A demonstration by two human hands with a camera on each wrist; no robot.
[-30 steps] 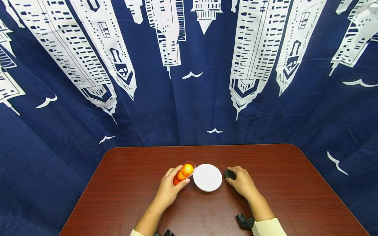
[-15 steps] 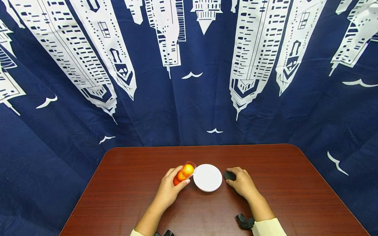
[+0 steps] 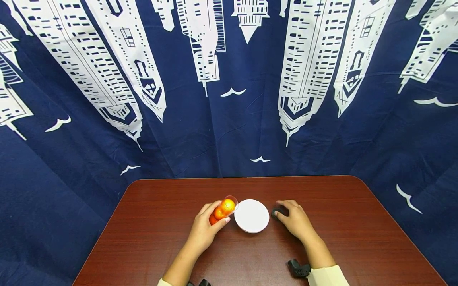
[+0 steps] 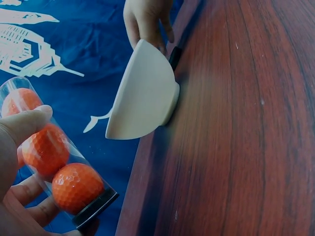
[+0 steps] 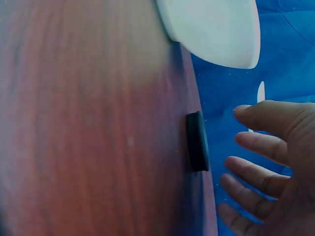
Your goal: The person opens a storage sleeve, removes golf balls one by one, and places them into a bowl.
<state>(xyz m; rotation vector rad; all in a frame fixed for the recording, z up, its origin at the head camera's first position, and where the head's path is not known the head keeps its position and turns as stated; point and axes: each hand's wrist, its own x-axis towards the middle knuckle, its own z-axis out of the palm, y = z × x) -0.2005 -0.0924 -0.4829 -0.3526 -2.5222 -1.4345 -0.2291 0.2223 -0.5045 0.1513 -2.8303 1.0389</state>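
My left hand grips a clear plastic tube that contains three orange golf balls. The tube tilts, its open mouth close to the left rim of a white bowl, and a black cap closes its lower end. In the right wrist view a loose black round cap lies on the table. My right hand hovers just over this cap with its fingers spread and apart from it, nothing in its grasp. The bowl stands upright between both hands, its inside bare.
A brown wood-grain table with rounded far corners bears everything. Behind it hangs a dark blue cloth with white printed buildings and birds. Black wrist devices sit on both forearms near the front.
My right hand has let go of the black cap and lifted slightly off it, fingers opening. The left hand with the tube and the bowl have stayed put.
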